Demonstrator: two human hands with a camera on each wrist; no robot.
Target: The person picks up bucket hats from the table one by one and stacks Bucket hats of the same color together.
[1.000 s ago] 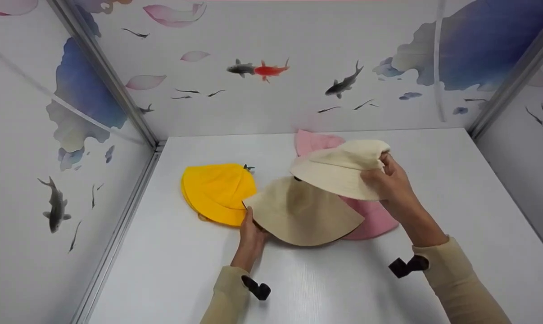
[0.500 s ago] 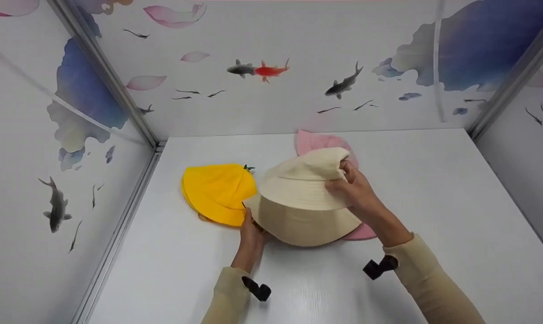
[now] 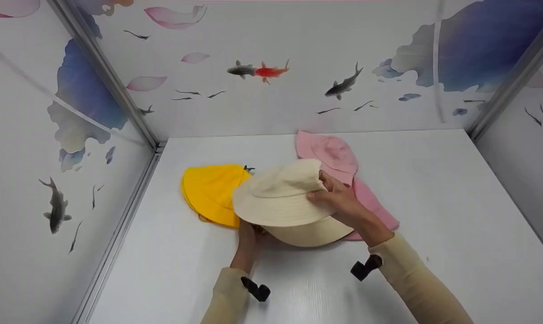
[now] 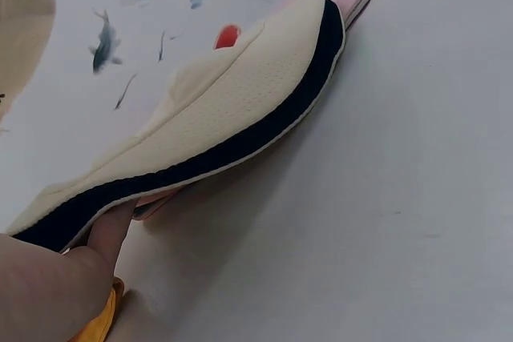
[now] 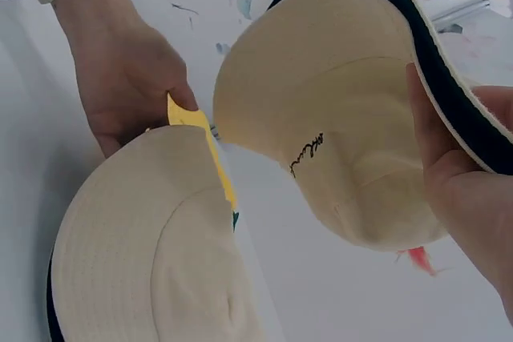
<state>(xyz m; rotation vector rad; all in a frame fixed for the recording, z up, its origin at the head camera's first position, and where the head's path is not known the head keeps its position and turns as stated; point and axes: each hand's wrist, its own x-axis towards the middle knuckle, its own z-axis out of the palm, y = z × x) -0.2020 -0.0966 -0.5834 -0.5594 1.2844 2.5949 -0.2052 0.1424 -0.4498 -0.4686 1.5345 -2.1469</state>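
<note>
Left fingers [image 4: 111, 230] pinch the lower cream bucket hat [image 3: 312, 236], right fingers [image 3: 315, 197] the upper cream bucket hat [image 3: 276, 198] — best centred before lowering

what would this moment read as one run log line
left grip: holds lower cream hat by brim; right grip: holds upper cream hat above it; yellow hat: on table; pink hats: right of yellow hat

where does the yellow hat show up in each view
Head: yellow hat left of centre, its right edge covered by the upper cream hat.
Left wrist: only a small piece of yellow hat, bottom left.
Right wrist: a narrow strip of yellow hat, left of centre, upper half.
Shared landmark: the left hand, right beside the yellow in all three pictures.
</note>
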